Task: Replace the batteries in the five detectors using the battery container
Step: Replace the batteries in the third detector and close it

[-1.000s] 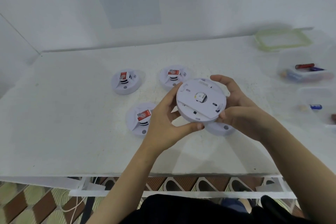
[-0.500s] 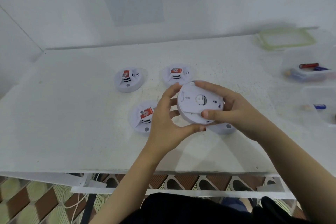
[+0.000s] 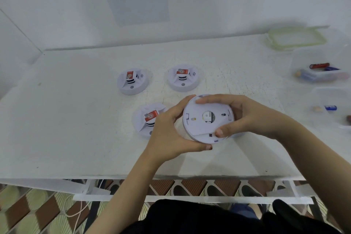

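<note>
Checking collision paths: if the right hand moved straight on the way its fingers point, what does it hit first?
The left hand, gripping the opposite edge of the same held detector. The right hand points toward the person's left; depth is unclear.

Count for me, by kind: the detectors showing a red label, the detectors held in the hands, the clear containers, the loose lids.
Red-label detectors: 3
Held detector, in left hand and right hand: 1
Clear containers: 2
Loose lid: 1
Total: 7
</note>
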Demonstrator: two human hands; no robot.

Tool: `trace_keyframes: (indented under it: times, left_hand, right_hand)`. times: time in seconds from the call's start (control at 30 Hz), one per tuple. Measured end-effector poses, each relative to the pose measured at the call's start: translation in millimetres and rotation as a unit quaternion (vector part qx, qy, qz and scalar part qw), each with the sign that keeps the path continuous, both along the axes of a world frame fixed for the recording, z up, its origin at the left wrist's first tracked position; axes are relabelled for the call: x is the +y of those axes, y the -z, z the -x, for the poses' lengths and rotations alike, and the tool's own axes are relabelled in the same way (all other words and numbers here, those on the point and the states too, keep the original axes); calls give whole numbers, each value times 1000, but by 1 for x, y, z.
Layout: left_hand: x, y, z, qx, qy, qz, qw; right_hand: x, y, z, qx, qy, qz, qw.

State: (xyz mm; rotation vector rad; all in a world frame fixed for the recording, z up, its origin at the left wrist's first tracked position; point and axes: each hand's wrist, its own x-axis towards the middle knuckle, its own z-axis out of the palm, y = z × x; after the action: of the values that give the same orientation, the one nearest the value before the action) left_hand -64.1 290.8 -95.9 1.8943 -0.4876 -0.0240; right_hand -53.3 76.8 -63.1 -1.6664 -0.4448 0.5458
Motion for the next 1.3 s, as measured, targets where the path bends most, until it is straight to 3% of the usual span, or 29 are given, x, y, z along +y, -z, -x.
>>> trace_keyframes:
  times: [0.13, 0.27, 0.4, 0.5, 0.77, 1.03, 1.3]
  left_hand:
    - [1, -1, 2, 0, -6, 3, 1000]
    - [4, -1, -1, -7, -10, -5, 1000]
    - [5, 2, -4, 8, 10, -36, 999]
    - [2, 4, -5, 16, 24, -53, 998]
    - [-6, 2, -11, 12, 26, -77, 997]
    - [-7, -2, -14, -1, 28, -57, 998]
    - [-6, 0, -15, 8, 38, -75, 996]
  right_hand:
    - [0, -5, -1, -38, -19, 62, 997]
    - [1, -12, -1, -162, 48, 166, 971]
    - [4, -18, 4, -281, 44, 293, 913]
    - [7, -21, 8, -322, 19, 375, 869]
    - [10, -22, 8, -432, -12, 482, 762]
    - [-1, -33, 5, -373, -3, 476, 796]
    - [3, -35, 5, -347, -15, 489, 800]
